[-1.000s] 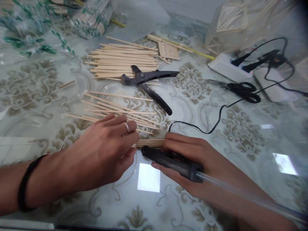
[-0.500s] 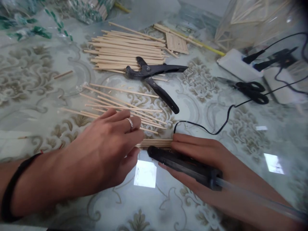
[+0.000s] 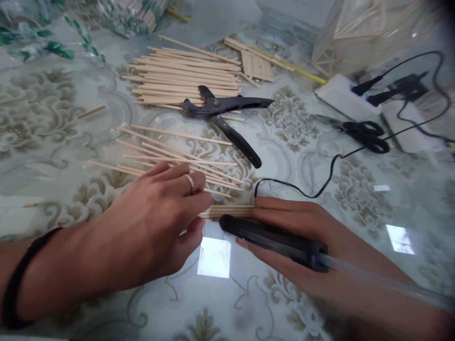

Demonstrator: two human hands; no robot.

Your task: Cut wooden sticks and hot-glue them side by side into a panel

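Side by side, several thin wooden sticks (image 3: 232, 211) form a flat row between my hands. My left hand (image 3: 159, 222), with a ring on one finger, has its fingers bent and closed on the left end of that row; the fingertips are partly hidden. In my right hand (image 3: 302, 232) is a black glue gun (image 3: 273, 239), a clear glue stick (image 3: 373, 279) coming out of its back end. The gun's front lies along the row's near side, and my right fingers meet the row's right end. The gun's nozzle is hidden.
Loose thin sticks (image 3: 177, 147) lie beyond my left hand. Behind them are a pile of thicker sticks (image 3: 188, 71), a black cutter (image 3: 227, 106) and a small wooden panel (image 3: 258, 65). Scissors (image 3: 366, 135), a black cord (image 3: 320, 192) and a white power strip (image 3: 346, 97) are at the right.
The view has shifted slightly, so the background items sit a little further left. Both hands keep almost the same place and grip.
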